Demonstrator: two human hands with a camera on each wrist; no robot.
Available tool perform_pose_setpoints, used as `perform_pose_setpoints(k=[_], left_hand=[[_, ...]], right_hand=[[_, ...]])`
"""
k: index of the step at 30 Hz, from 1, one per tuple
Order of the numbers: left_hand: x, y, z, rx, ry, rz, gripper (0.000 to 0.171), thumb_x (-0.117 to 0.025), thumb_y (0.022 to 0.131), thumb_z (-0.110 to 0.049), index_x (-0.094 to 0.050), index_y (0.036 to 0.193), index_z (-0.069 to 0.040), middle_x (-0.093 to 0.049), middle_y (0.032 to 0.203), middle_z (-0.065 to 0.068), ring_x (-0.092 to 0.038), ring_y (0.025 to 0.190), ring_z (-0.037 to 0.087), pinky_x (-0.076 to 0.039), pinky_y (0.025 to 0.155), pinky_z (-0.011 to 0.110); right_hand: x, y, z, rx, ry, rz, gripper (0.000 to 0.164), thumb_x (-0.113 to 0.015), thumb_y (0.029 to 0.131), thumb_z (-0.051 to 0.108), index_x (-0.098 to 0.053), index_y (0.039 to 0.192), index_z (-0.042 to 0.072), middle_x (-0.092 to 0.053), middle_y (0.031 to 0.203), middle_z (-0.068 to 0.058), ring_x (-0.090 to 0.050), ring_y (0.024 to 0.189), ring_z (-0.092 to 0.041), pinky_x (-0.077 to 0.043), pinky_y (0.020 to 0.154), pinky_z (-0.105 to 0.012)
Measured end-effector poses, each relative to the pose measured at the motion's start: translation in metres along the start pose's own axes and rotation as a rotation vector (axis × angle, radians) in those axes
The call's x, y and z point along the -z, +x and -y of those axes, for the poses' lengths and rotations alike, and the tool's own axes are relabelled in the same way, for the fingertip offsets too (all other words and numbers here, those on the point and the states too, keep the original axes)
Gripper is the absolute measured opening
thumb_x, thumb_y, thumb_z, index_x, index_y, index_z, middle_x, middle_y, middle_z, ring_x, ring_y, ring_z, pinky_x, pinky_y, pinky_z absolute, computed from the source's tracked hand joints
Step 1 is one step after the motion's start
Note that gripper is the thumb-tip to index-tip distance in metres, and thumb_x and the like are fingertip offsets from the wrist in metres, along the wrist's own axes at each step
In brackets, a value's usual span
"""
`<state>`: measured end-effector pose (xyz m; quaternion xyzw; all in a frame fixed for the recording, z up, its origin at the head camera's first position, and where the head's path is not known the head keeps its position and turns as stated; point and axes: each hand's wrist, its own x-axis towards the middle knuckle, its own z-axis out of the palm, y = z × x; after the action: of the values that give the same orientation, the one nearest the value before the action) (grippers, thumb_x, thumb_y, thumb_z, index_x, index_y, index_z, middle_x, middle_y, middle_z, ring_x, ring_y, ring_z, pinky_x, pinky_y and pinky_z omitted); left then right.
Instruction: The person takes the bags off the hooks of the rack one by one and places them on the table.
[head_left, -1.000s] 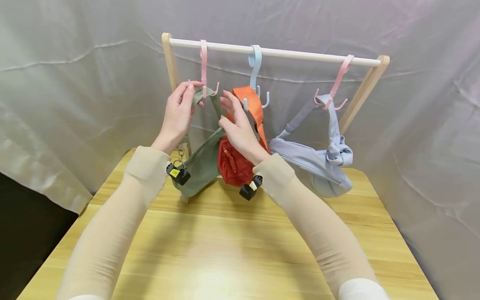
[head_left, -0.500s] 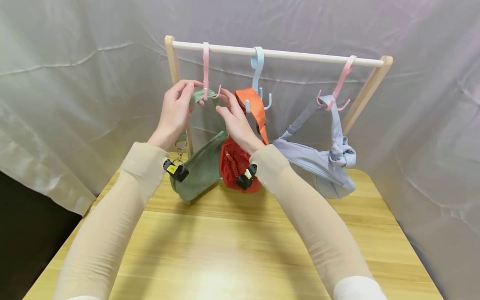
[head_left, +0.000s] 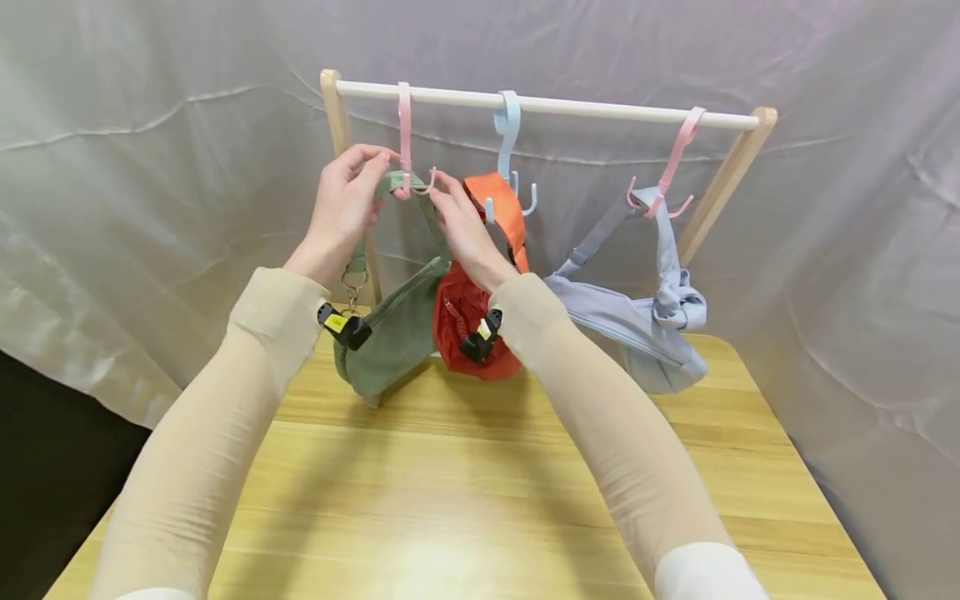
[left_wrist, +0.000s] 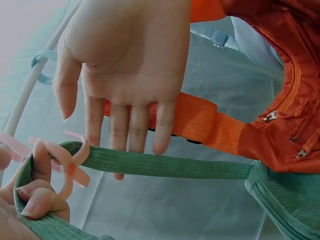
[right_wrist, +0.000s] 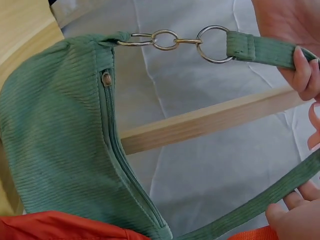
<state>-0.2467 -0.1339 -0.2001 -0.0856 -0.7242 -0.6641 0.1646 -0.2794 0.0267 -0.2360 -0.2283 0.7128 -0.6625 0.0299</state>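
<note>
A green corduroy shoulder bag (head_left: 393, 337) hangs at the left of the rack, its strap (left_wrist: 200, 167) looped over a prong of the pink hook (head_left: 405, 129). My left hand (head_left: 339, 204) holds the strap just left of the hook, fingers curled round it in the left wrist view. My right hand (head_left: 467, 227) is right of the hook, its fingers nearly straight against the strap's other side. Metal rings (right_wrist: 212, 45) join one strap end to the bag. A red bag (left_wrist: 280, 135) with an orange strap (head_left: 502, 204) hangs close beside, partly behind my right wrist.
The rack's white bar (head_left: 600, 106) rests between wooden posts (head_left: 727, 187). A blue hook (head_left: 508, 129) is at its middle. A light blue bag (head_left: 626, 325) hangs from another pink hook (head_left: 678, 154) at right. The wooden table (head_left: 450, 483) lies below; grey curtain surrounds it.
My right hand has moved left and slightly up, right up to the pink hook. My left hand has shifted slightly up and left, still holding the strap.
</note>
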Motion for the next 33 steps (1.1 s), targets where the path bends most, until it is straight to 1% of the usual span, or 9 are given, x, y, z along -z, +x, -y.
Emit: perform_pose_setpoints(k=[3, 6, 11, 14, 18, 21, 24, 29, 33], left_hand=[[0.000, 0.000, -0.004, 0.012, 0.001, 0.003, 0.020, -0.055, 0.103, -0.028, -0.067, 0.112, -0.015, -0.067, 0.070, -0.010, -0.037, 0.049, 0.007, -0.029, 0.048, 0.019], [0.002, 0.002, -0.007, 0.027, -0.011, 0.014, 0.020, -0.055, 0.103, -0.028, -0.066, 0.112, -0.014, -0.067, 0.069, -0.010, -0.036, 0.048, 0.006, -0.027, 0.048, 0.019], [0.005, 0.003, -0.012, 0.056, 0.026, 0.034, 0.024, -0.053, 0.104, -0.027, -0.064, 0.118, -0.011, -0.065, 0.070, -0.011, -0.038, 0.050, 0.006, -0.028, 0.049, 0.019], [0.006, 0.004, -0.016, 0.084, 0.039, 0.049, 0.023, -0.054, 0.103, -0.027, -0.065, 0.117, -0.012, -0.064, 0.075, -0.010, -0.042, 0.053, 0.006, -0.030, 0.050, 0.019], [0.009, 0.005, -0.020, 0.108, 0.057, 0.078, 0.020, -0.059, 0.100, -0.026, -0.063, 0.116, -0.015, -0.066, 0.072, -0.012, -0.044, 0.054, 0.005, -0.030, 0.050, 0.019], [0.010, 0.005, -0.020, 0.110, 0.090, 0.096, 0.027, -0.063, 0.098, -0.027, -0.060, 0.122, -0.016, -0.067, 0.064, -0.013, -0.041, 0.051, 0.005, -0.030, 0.050, 0.020], [0.010, 0.005, -0.020, 0.117, 0.117, 0.105, 0.035, -0.066, 0.095, -0.029, -0.058, 0.127, -0.015, -0.067, 0.065, -0.013, -0.040, 0.050, 0.005, -0.029, 0.049, 0.022], [0.010, 0.007, -0.020, 0.107, 0.147, 0.109, 0.046, -0.066, 0.095, -0.028, -0.053, 0.135, -0.009, -0.069, 0.070, -0.015, -0.055, 0.062, 0.003, -0.039, 0.071, 0.025], [0.010, 0.009, -0.023, 0.093, 0.145, 0.111, 0.044, -0.065, 0.096, -0.022, -0.051, 0.136, -0.008, -0.069, 0.070, -0.016, -0.064, 0.074, 0.002, -0.040, 0.096, 0.032]], right_hand=[[0.000, 0.001, 0.002, 0.001, 0.000, -0.006, 0.053, -0.032, 0.109, 0.032, -0.029, 0.158, 0.010, -0.040, 0.149, -0.012, -0.040, 0.139, -0.019, -0.031, 0.120, -0.035], [-0.001, 0.003, 0.004, 0.000, -0.055, -0.017, 0.052, -0.032, 0.110, 0.034, -0.036, 0.155, 0.010, -0.045, 0.138, -0.009, -0.042, 0.126, -0.019, -0.035, 0.110, -0.034], [-0.002, 0.005, 0.005, 0.005, -0.134, -0.028, 0.050, -0.028, 0.111, 0.038, -0.047, 0.148, 0.011, -0.046, 0.153, -0.003, -0.043, 0.137, -0.018, -0.035, 0.115, -0.035], [-0.002, 0.005, 0.004, 0.032, -0.121, -0.030, 0.050, -0.026, 0.111, 0.039, -0.052, 0.139, 0.007, -0.058, 0.134, -0.013, -0.051, 0.129, -0.026, -0.038, 0.112, -0.041], [-0.004, 0.004, 0.000, 0.051, -0.063, -0.034, 0.046, -0.030, 0.111, 0.039, -0.056, 0.122, 0.003, -0.063, 0.096, -0.011, -0.058, 0.103, -0.030, -0.044, 0.096, -0.035], [-0.005, 0.004, -0.004, 0.054, -0.015, -0.043, 0.039, -0.034, 0.111, 0.036, -0.056, 0.119, 0.005, -0.060, 0.087, -0.004, -0.057, 0.095, -0.025, -0.041, 0.090, -0.028], [-0.007, 0.003, -0.008, 0.073, 0.015, -0.046, 0.035, -0.036, 0.111, 0.031, -0.056, 0.123, 0.005, -0.060, 0.086, -0.004, -0.057, 0.094, -0.026, -0.043, 0.093, -0.029], [-0.009, 0.004, -0.011, 0.112, -0.005, -0.041, 0.032, -0.039, 0.110, 0.024, -0.056, 0.128, 0.004, -0.062, 0.088, -0.003, -0.060, 0.092, -0.029, -0.045, 0.094, -0.031], [-0.010, 0.004, -0.010, 0.135, -0.017, -0.032, 0.034, -0.040, 0.110, 0.022, -0.053, 0.136, 0.005, -0.064, 0.094, -0.006, -0.059, 0.087, -0.018, -0.046, 0.096, -0.035]])
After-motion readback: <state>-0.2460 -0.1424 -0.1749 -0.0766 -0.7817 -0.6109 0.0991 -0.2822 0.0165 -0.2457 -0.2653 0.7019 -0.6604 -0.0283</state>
